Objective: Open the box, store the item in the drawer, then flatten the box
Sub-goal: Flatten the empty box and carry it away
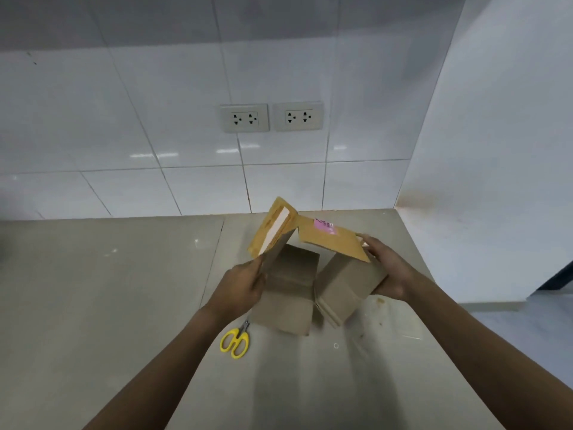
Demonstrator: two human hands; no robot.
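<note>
A brown cardboard box (297, 283) is held above the grey counter (108, 290), its flaps spread open and its panels partly unfolded. One upper flap carries a strip of tape, another a pink label (324, 226). My left hand (240, 287) grips the box's left panel at its edge. My right hand (386, 268) grips the right side, fingers curled over the top flap. The inside that shows looks empty. No item and no drawer are in view.
Yellow-handled scissors (235, 341) lie on the counter just below my left wrist. A white tiled wall with two double sockets (271, 117) stands behind. A white side wall closes the right, and the counter's right edge drops to the floor there.
</note>
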